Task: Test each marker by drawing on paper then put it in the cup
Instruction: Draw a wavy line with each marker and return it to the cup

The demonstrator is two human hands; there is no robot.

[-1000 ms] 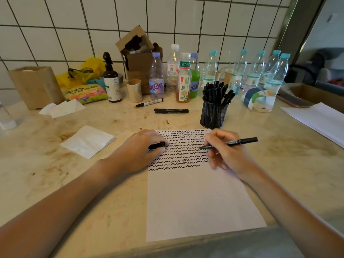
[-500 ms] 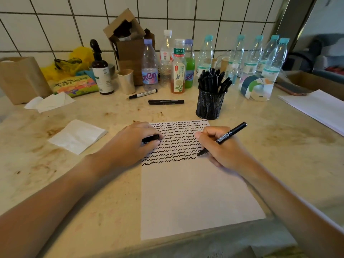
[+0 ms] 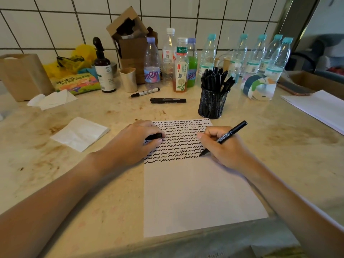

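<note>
A white sheet of paper (image 3: pixel 195 192) lies on the counter, its upper part filled with several rows of black squiggles. My right hand (image 3: pixel 225 148) grips an uncapped black marker (image 3: pixel 230 132) with the tip on the paper at the right end of the lowest row. My left hand (image 3: pixel 134 144) rests on the paper's left edge and holds the marker's black cap (image 3: pixel 154 136). A black mesh cup (image 3: pixel 212 102) holding several black markers stands just beyond the paper. Two more markers lie behind: a white-barrelled one (image 3: pixel 145 92) and a black one (image 3: pixel 168 100).
Several plastic bottles (image 3: pixel 206 56) line the tiled wall, with a cardboard box (image 3: pixel 130 41), a dark pump bottle (image 3: pixel 104 71) and a small beige cup (image 3: pixel 128 79). A folded tissue (image 3: pixel 80 133) lies left of the paper. More white sheets (image 3: pixel 320 107) lie at the right.
My right hand turned the marker from lying level above the page to a writing angle and set its tip down on the paper. The left hand stayed put with the cap.
</note>
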